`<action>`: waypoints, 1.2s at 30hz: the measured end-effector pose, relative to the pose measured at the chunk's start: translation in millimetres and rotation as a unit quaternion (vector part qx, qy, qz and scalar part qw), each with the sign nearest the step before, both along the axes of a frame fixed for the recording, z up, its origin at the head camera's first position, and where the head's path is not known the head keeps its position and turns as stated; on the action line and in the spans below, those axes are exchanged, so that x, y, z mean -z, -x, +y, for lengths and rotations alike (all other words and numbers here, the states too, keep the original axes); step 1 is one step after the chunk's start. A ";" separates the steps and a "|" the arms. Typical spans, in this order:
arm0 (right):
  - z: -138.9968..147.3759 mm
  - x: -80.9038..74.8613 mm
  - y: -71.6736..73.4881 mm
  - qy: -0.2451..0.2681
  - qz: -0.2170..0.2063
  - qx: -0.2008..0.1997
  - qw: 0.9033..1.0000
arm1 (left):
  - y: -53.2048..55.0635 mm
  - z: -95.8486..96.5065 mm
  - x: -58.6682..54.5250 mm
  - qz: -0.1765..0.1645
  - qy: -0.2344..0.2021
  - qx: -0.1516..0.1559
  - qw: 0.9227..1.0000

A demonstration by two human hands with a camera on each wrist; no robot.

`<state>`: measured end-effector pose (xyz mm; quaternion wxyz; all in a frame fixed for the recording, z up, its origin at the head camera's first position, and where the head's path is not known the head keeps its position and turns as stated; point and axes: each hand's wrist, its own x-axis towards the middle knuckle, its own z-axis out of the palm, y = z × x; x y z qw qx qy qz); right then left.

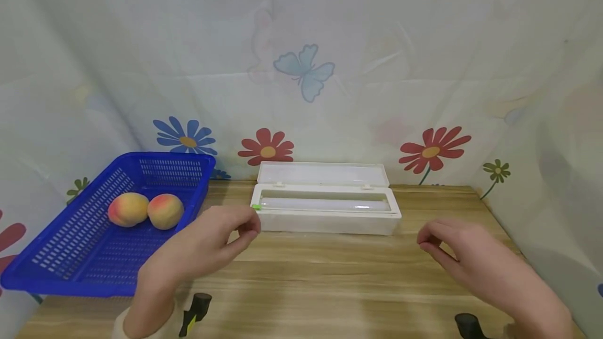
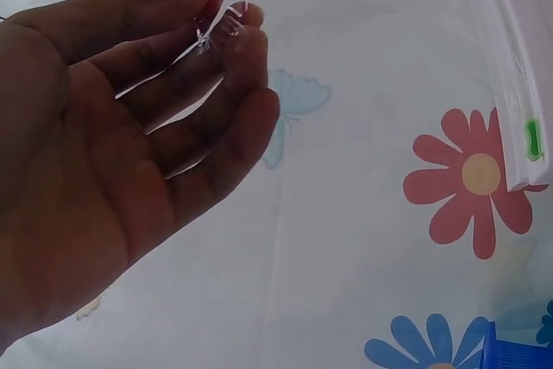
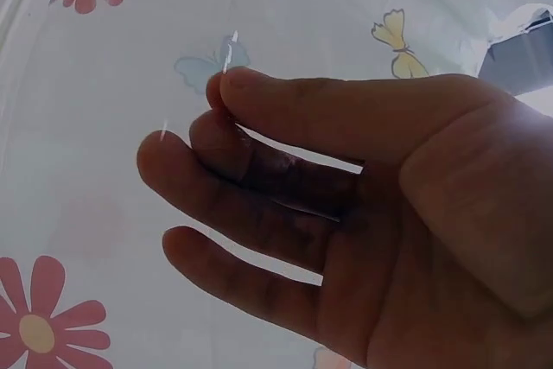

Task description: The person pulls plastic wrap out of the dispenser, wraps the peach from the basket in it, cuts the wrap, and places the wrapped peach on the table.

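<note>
Thin clear cling film (image 2: 207, 43) shows as creases and glints at the fingertips of both hands. My left hand (image 1: 202, 242) pinches one part between thumb and fingertips, left of the white dispenser box (image 1: 325, 223). To the right of the box, my right hand (image 1: 476, 263) pinches another part between thumb and index finger; a bright crease of film (image 3: 230, 54) rises there. The film's outline between the hands is too transparent to trace. Inside the box lies a pale roll (image 1: 325, 204), under a raised lid (image 1: 322, 173). A green slider (image 1: 256, 206) sits at the box's left end.
A blue plastic basket (image 1: 89, 282) stands at the left on the wooden table (image 1: 320, 286). Two peaches (image 1: 128, 209) lie in it, side by side. Behind the table hangs a flower-printed cloth (image 1: 358, 119). Black strap-like pieces (image 1: 200, 305) are near both wrists.
</note>
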<state>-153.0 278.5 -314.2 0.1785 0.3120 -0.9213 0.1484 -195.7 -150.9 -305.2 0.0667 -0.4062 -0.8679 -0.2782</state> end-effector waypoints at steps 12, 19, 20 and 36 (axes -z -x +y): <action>-6.1 11.7 9.3 -0.042 -0.170 -0.019 0.984 | 3.3 1.5 11.0 -0.099 0.068 0.032 0.992; -12.2 24.7 15.3 -0.035 -0.239 -0.042 0.969 | 8.4 11.2 23.6 -0.144 0.118 0.026 0.982; -13.1 26.6 16.2 -0.037 -0.237 -0.047 0.970 | 9.0 13.0 25.5 -0.147 0.123 0.026 0.981; -21.2 53.0 20.9 -0.062 -0.251 -0.064 0.964 | 7.4 23.4 56.7 -0.117 0.173 0.036 0.977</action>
